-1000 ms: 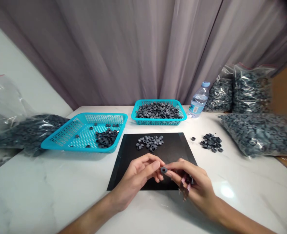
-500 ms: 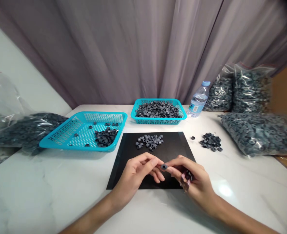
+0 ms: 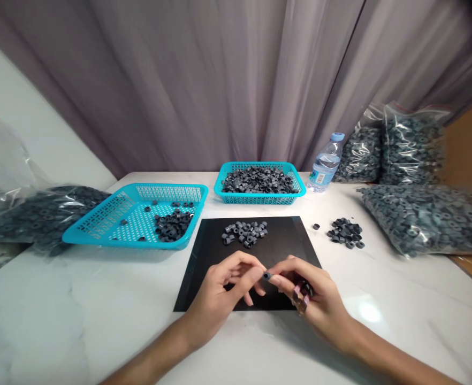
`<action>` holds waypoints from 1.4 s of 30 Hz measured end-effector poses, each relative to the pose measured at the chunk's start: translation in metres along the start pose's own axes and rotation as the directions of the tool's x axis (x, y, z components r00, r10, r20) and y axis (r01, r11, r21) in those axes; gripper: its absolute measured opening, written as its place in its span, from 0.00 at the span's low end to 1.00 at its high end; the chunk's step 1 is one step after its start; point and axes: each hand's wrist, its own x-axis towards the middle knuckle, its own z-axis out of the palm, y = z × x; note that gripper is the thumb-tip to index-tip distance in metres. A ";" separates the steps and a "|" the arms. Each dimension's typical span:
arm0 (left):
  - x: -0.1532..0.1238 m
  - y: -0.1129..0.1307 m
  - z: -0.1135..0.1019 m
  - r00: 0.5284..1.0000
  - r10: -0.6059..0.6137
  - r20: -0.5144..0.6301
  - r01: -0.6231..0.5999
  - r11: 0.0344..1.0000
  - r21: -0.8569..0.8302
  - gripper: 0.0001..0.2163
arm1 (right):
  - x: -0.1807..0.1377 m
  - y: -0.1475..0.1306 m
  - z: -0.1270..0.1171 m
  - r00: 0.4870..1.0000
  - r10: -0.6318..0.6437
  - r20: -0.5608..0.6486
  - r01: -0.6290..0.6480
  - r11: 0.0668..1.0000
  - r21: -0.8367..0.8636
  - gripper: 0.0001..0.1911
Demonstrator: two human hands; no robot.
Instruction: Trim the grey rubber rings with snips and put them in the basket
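Note:
Over the front of a black mat (image 3: 215,278), a small dark grey ring-shaped piece (image 3: 266,276) is held between both hands, its hole turned towards me. My left hand (image 3: 230,283) is closed, thumb and index finger at the piece's left side. On the other side, the thumb and index finger of my right hand (image 3: 312,289) pinch it. A shiny pinkish object (image 3: 300,299) with dark parts is tucked in the right hand's curled fingers; its kind is not clear. Behind the hands, a pile of similar grey rings (image 3: 246,233) lies on the mat.
A blue basket (image 3: 135,243) with some rings stands left, another blue basket (image 3: 260,199), full, at the back. A water bottle (image 3: 325,166), loose rings (image 3: 345,233) and filled plastic bags (image 3: 432,224) are on the right. Another filled bag (image 3: 55,208) lies far left.
The ring has shifted slightly left and tilted between the fingertips. My left thumb and index finger have closed in on it, and the other left fingers have curled back.

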 end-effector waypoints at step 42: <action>-0.001 0.003 0.000 0.921 0.384 -0.072 -0.344 0.885 0.313 0.03 | 0.002 0.002 -0.007 0.986 -0.160 -0.046 0.153 0.979 -0.132 0.07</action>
